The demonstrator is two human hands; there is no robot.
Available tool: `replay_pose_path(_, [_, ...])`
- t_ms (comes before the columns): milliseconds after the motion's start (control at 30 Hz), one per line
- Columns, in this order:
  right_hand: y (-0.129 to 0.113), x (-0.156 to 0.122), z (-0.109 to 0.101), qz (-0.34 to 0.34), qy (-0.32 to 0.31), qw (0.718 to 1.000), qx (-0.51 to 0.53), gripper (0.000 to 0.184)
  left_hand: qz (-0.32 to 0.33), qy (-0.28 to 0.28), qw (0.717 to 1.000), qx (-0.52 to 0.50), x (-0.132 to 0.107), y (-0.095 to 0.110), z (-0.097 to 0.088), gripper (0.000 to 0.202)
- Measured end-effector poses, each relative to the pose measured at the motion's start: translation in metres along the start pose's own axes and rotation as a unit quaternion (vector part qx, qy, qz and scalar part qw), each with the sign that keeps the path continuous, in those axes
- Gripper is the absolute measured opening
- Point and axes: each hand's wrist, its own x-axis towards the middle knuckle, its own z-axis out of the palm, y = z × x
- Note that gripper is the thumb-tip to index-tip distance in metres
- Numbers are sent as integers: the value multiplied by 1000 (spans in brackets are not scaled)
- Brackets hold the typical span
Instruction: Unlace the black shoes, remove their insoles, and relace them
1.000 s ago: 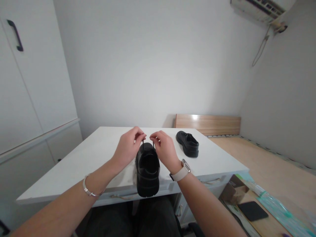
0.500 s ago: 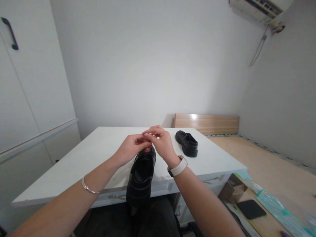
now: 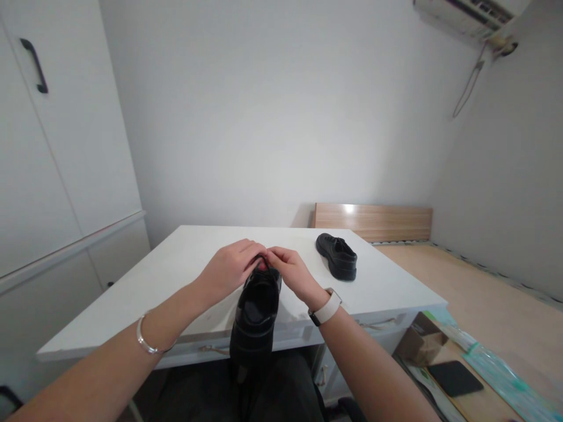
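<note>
A black shoe (image 3: 254, 328) points away from me at the table's front edge, its heel toward my lap. Above its toe end, a thin black shoelace (image 3: 264, 258) arches up between my hands. My left hand (image 3: 233, 266) has its fingers closed around the lace on the left side. From the right, my right hand (image 3: 292, 269) pinches at the lace with thumb and fingers, the fingertips nearly meeting those of the left. Something small and red shows just under the fingertips. A second black shoe (image 3: 338, 257) rests on the table to the right.
The white table (image 3: 185, 258) has drawers with handles along its front. At the lower right are a small cardboard box (image 3: 420, 340), a dark flat pad (image 3: 455, 378) and teal plastic packaging (image 3: 501, 369). Beyond the table's right side lies a wooden bed base (image 3: 440, 264).
My left hand has turned so its back faces up. My right hand has dropped lower, and a loop of lace now shows between the hands. The view has shifted slightly.
</note>
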Motion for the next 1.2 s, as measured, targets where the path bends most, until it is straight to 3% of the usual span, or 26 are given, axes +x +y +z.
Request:
replay_pose_path(133, [1, -3, 1, 30, 16, 997, 72, 30, 65, 57, 992, 97, -5, 2, 9, 16])
replay_pose_path(367, [3, -5, 0, 70, 22, 988, 139, 36, 120, 153, 976, 95, -9, 1, 14, 11])
replay_pose_path(600, [10, -3, 4, 31, 81, 994, 69, 29, 45, 166, 985, 26, -10, 3, 12, 9])
replay_pose_path(800, [23, -11, -17, -10, 157, 986, -58, 19, -135, 133, 978, -82, -34, -9, 6, 18])
replay_pose_path(933, [38, -27, -41, -7, 206, 971, -119, 19, -265, 122, 946, -138, -64, -24, 10, 23])
replay_pose_path(1033, [48, -34, -51, -7, 230, 963, -139, 22, -343, 132, 902, -225, -71, -25, 16, 27])
replay_pose_path(1200, [48, -21, -46, -28, 249, 960, -128, 25, -344, 144, 796, -476, -45, -7, 25, 31])
